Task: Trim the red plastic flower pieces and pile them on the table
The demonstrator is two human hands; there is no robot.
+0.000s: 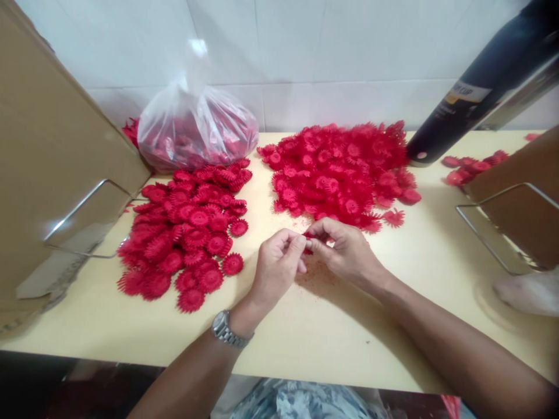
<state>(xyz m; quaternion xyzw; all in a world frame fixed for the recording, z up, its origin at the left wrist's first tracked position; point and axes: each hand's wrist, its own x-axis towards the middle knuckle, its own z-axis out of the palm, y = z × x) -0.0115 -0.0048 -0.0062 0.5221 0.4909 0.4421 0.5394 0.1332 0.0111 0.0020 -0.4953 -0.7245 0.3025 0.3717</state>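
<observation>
My left hand (pixel 282 256) and my right hand (pixel 340 250) meet above the table, fingertips pinched together. Between them is a small red flower piece (pixel 308 244), mostly covered by the fingers. Left of my hands lies a heap of round red flower pieces (pixel 192 227) with fringed edges. Just beyond my hands spreads a second pile of red fringed flowers (pixel 340 169), looser in shape. Red crumbs are scattered on the tabletop beneath my fingers. A metal watch (pixel 225 330) is on my left wrist.
A tied clear plastic bag (pixel 196 125) of red pieces stands against the tiled wall. A dark cylinder (pixel 458 99) leans at the back right. Cardboard boxes with wire handles flank the pale table (pixel 297 349), the left box (pixel 65 116) and right box (pixel 524 192). Few red pieces (pixel 476 166) lie near the right box.
</observation>
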